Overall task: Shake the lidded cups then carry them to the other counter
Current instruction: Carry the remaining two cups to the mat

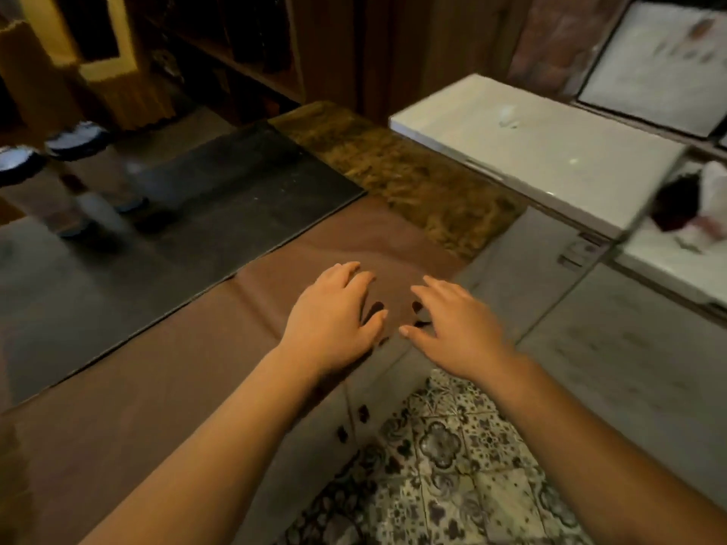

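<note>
My left hand (334, 312) and my right hand (452, 324) hover side by side, palms down, over the corner of a brown counter (157, 367). Both hands hold nothing and their fingers are spread. The view is blurred by motion. Far to the left, on the dark glossy counter (216, 214), stand blurred shapes that may be lidded cups (74, 139), with a pale bottle-like object (102, 214) nearer; I cannot make them out clearly.
A mottled stone slab (413, 179) lies beyond the brown counter. White chest appliances (531, 151) stand at the right. Grey cabinet doors (590, 328) and patterned floor tiles (452, 466) lie below. Wooden shelves (244, 53) fill the back.
</note>
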